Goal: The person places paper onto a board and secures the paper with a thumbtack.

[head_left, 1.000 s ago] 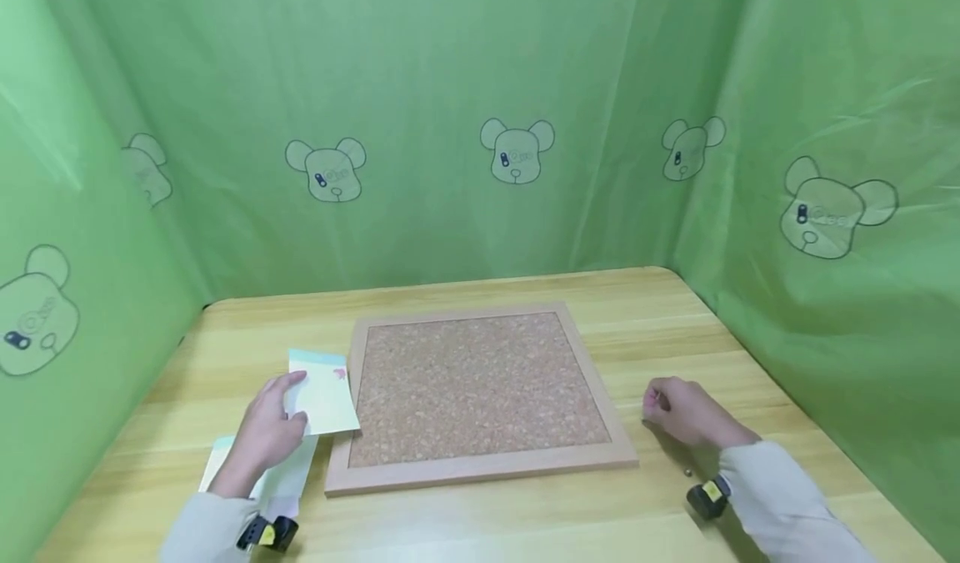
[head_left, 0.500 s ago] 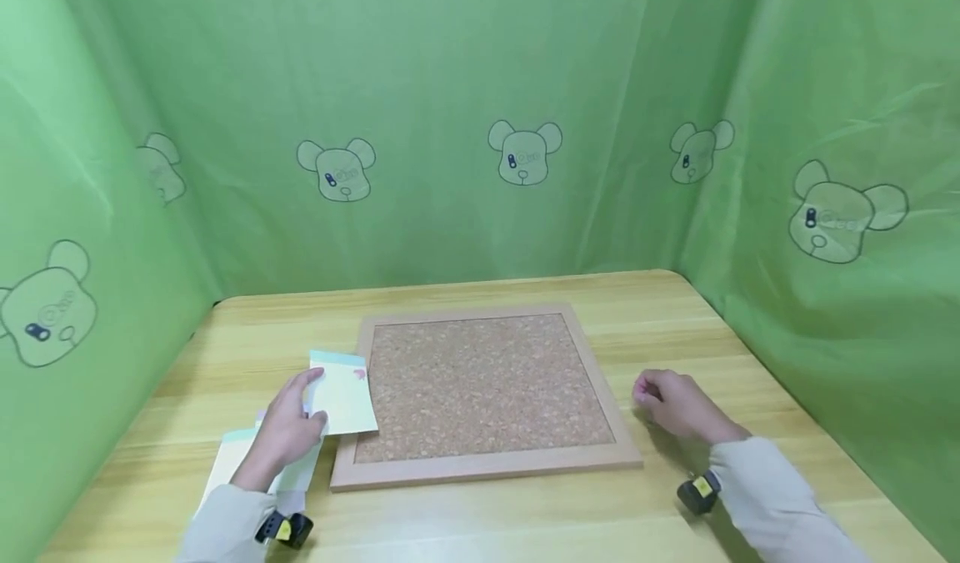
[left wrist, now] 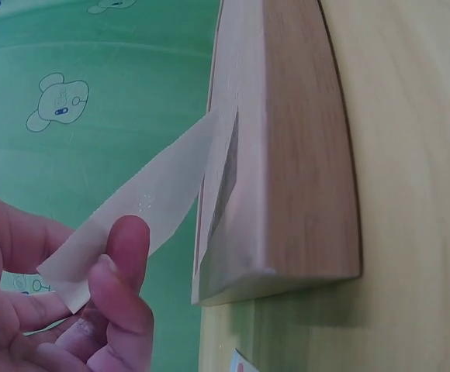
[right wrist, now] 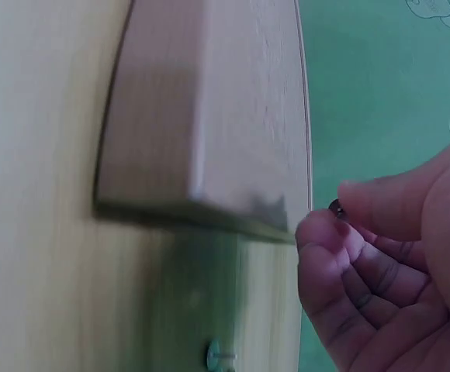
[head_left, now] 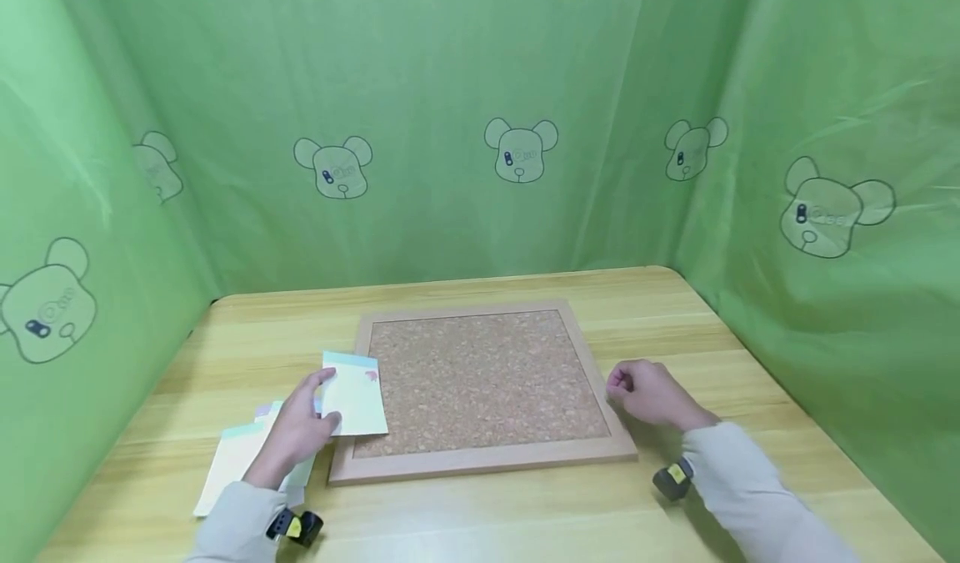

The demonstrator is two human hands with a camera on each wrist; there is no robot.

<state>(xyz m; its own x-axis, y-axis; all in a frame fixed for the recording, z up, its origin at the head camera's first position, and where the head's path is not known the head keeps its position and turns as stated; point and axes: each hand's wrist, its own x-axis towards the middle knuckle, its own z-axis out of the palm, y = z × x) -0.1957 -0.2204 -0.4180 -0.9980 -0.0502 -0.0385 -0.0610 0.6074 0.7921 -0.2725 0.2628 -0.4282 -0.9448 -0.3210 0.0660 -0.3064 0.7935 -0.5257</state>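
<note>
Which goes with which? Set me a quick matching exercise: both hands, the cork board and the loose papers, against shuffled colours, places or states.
1. left hand
2. right hand
3. cork board
4. loose papers

A. speckled brown
B. pinches a small dark object
C. on the table near the left sleeve
D. pinches a pale sheet

Pairs: 1-D, 2-B, 3-A, 4-C

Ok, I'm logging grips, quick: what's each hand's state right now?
Left hand: closed, holding a note.
Right hand: closed, pinching a small dark object.

The corkboard [head_left: 483, 384] lies on the table [head_left: 480, 521] — papers [head_left: 228, 467] to its left, a curtain [head_left: 420, 71] behind.
</note>
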